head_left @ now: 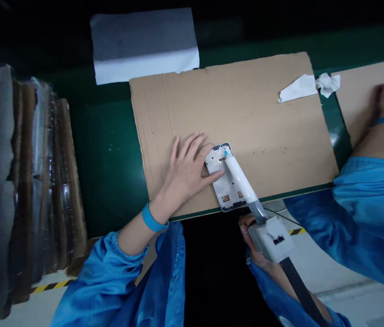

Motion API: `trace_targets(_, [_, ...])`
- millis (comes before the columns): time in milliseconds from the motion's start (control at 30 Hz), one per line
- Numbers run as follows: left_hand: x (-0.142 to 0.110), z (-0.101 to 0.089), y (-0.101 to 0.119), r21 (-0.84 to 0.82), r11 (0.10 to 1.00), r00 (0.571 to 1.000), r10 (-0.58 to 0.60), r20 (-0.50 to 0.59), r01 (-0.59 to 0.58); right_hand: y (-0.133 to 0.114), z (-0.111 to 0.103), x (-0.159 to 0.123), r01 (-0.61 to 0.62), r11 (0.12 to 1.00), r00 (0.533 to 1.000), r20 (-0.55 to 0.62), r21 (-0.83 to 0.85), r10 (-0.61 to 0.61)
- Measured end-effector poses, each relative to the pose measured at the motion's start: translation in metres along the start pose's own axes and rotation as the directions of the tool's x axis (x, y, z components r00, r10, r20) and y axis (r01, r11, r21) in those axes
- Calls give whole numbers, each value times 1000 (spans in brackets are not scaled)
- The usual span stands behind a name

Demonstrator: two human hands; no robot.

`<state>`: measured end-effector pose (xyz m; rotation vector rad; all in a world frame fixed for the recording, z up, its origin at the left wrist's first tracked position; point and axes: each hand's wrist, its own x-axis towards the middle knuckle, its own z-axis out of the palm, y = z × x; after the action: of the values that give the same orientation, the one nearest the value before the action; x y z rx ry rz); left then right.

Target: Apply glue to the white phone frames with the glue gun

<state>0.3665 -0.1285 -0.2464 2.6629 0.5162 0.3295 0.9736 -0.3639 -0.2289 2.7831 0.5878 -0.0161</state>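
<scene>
A white phone frame point(226, 181) lies on a brown cardboard sheet point(246, 113) near its front edge. My left hand point(187, 168) rests flat beside it, fingers spread, the thumb pressing on the frame's left side. My right hand point(255, 240) grips a white glue dispenser point(270, 234). Its long white syringe barrel point(241, 179) reaches across the frame, and its blue tip point(226, 153) touches the frame's top end. Both my arms are in blue sleeves, with a blue band on the left wrist.
A white foam block point(144, 45) lies at the back. Crumpled white tissue point(309, 86) sits on the cardboard's right corner. A co-worker's arm point(382, 131) in blue rests on a second cardboard at right. Stacked wrapped trays point(24, 181) stand at left on the green belt point(106, 154).
</scene>
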Motion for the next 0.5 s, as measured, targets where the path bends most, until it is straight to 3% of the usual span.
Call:
trace_targets(100, [0, 1, -1, -6, 1000, 1000, 6, -3, -6, 13, 10, 12, 43, 995, 999, -31, 93, -41])
trace_targets(267, [-1, 3, -3, -15, 1000, 1000, 6, -5, -6, 36, 33, 33, 149, 919, 974, -215, 365, -72])
trace_targets(433, [-2, 3, -4, -10, 1000, 1000, 11, -6, -11, 45, 47, 46, 202, 935, 969, -198, 290, -148])
trace_targets(500, [-2, 2, -4, -14, 1000, 1000, 8, 5, -7, 46, 48, 47, 164, 957, 979, -162, 238, -127])
